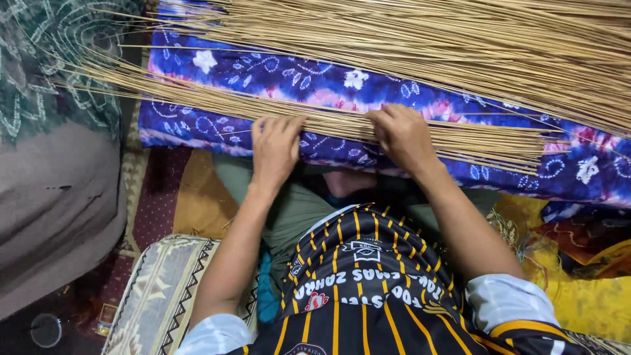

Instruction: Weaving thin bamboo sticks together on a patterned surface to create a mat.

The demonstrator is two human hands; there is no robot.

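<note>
A big spread of thin tan sticks (420,59) fans across the top, lying over a blue and purple tie-dye cloth (289,79) draped on a raised bolster in front of me. Below that, my black jersey with yellow stripes (368,289) fills the bottom, and a patterned cushion (158,296) sits by my left elbow. My left hand (275,148) lies flat, fingers pressing down on the nearest sticks. My right hand (402,135) curls over the same row, fingers bent onto the sticks, not closed around any.
</note>
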